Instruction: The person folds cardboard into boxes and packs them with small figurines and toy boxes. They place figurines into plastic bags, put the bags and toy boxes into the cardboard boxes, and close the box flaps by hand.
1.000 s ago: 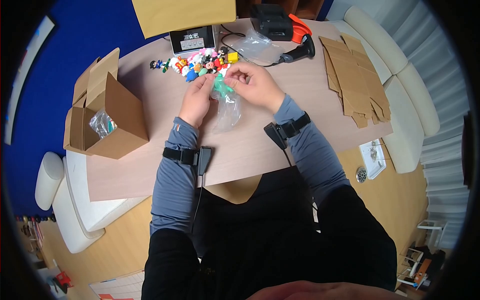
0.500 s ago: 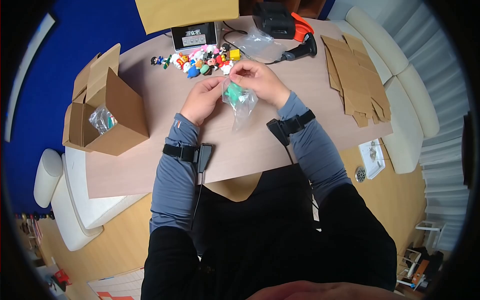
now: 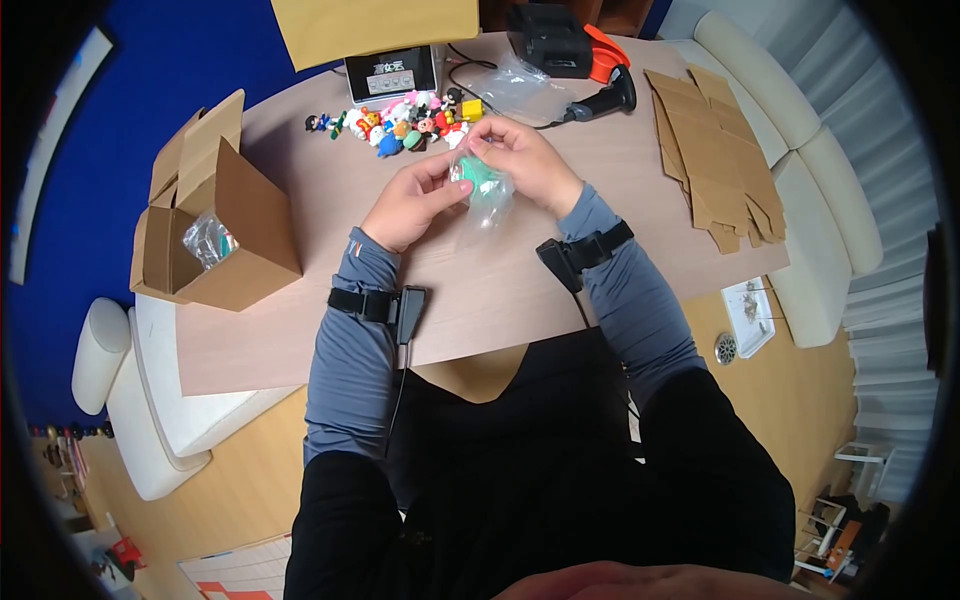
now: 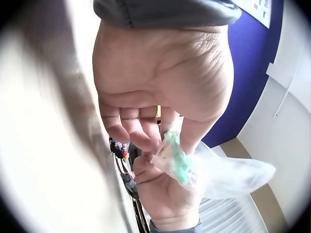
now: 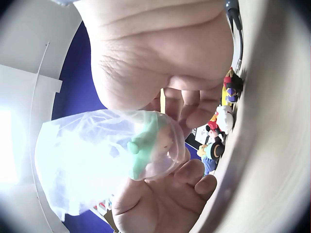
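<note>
A clear plastic bag (image 3: 488,218) hangs between both hands over the table, with a small green toy figurine (image 5: 142,149) inside it. My left hand (image 3: 408,205) pinches the bag from the left, thumb across its front over the figurine. At the bag's upper edge my right hand (image 3: 532,168) grips the plastic between thumb and fingers. The right wrist view shows a pale face-like part beside the green on the figurine. Loose film trails off past the thumbs in both wrist views. Just beyond the hands lies a pile of colourful toy figurines (image 3: 388,146).
An open cardboard box (image 3: 250,235) with plastic-wrapped contents stands at the left. Flattened cardboard (image 3: 715,160) lies on the right. At the back are a screen device (image 3: 392,75), a handheld scanner (image 3: 605,98), a black machine (image 3: 548,42) and more clear plastic (image 3: 520,88).
Both hands have shifted slightly right with the bag and figurine. The figurine, earlier between the fingertips at the bag's top, now sits lower inside it. The left thumb has come over the bag's front.
</note>
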Available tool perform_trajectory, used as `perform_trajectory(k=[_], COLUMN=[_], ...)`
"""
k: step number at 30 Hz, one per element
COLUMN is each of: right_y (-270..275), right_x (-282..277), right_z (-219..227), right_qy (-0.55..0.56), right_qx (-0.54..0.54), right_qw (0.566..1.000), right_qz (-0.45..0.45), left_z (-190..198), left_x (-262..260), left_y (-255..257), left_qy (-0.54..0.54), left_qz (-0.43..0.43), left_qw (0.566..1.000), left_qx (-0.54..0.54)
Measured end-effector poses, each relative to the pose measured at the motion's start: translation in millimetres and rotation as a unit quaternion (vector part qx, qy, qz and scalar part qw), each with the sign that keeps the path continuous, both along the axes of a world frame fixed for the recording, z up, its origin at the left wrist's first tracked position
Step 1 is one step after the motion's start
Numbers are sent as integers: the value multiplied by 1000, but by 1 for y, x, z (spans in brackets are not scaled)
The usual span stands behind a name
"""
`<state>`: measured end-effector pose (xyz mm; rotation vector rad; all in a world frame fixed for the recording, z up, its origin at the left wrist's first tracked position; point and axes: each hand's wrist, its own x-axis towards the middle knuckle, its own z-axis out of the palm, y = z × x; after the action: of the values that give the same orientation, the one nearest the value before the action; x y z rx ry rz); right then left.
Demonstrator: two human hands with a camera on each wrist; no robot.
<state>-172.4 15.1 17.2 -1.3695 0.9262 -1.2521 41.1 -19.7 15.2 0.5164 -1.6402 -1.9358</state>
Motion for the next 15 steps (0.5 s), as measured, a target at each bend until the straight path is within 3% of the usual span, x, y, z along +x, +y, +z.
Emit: perform_trajectory(k=[5, 10, 15], right_y=[-3, -5, -5], right_x=[-1, -1, -3], right_z=[-1, -3, -5], right_qy=[-14, -41, -51], right_qx=[-15, -20, -12], right_qw=[999, 998, 998], right_qz=[-32, -54, -39], left_z=[4, -6, -2], left_x=[-1, -1, -2], left_y=[3, -7, -3], left_qy=[31, 45, 60], left_qz=[-9, 84, 75], left_qw=[999, 995, 995], left_qx=[28, 24, 40])
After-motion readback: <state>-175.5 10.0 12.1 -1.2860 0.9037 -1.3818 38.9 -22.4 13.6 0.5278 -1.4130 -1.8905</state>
